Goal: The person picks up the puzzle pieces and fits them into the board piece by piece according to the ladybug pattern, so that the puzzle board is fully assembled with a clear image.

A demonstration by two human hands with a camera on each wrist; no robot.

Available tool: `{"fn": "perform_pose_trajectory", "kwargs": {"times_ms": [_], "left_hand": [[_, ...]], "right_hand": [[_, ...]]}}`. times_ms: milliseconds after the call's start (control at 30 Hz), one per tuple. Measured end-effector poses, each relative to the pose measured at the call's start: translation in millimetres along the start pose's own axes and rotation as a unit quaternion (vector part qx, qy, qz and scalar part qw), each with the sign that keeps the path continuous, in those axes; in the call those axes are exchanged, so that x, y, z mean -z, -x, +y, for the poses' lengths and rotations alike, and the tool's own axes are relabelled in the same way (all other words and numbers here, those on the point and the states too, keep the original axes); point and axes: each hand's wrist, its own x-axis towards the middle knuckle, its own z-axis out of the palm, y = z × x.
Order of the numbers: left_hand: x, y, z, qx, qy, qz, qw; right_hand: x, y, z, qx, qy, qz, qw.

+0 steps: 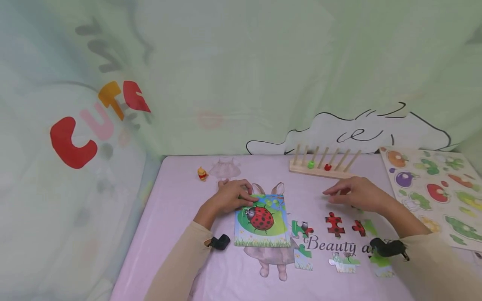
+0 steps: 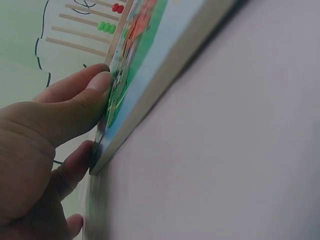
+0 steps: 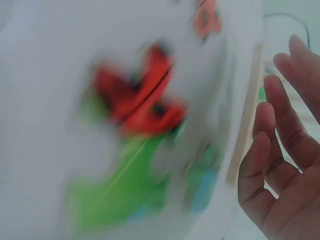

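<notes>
A ladybug puzzle board lies on the table in the head view, its picture showing a red beetle on green above a strip of grass. My left hand is at its upper left corner, fingertips on the board. From the left wrist view, the thumb and forefinger meet the board's edge with the other fingers beside it. To the right, several loose jigsaw pieces in red, green and blue are spread out. Above them hovers my right hand, its fingers relaxed and holding nothing; the right wrist view shows gaps between the fingers.
A wooden peg stand with green and red beads stands at the back. On the far right lies a vegetable puzzle board. A small yellow bear figure stands at the back left. The pink tablecloth bears printed lettering and a rabbit.
</notes>
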Motion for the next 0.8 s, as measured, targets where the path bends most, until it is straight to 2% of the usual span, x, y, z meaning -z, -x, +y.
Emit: {"fn": "perform_pose_trajectory", "kwargs": {"times_ms": [200, 367, 800], "left_hand": [[-0.2, 1.5, -2.1, -0.008, 0.004, 0.003, 1.0000], [-0.6, 0.5, -3.2, -0.016, 0.015, 0.007, 0.9997], [2.5, 0.6, 0.3, -0.009, 0.021, -0.001, 0.9997]], "right_hand": [[3.1, 13.5, 34.8, -0.035, 0.025, 0.032, 0.999], [8.7, 19.5, 56.7, -0.064, 0.036, 0.036, 0.997], [13.8, 17.9, 75.4, -0.080, 0.025, 0.024, 0.996]]}}
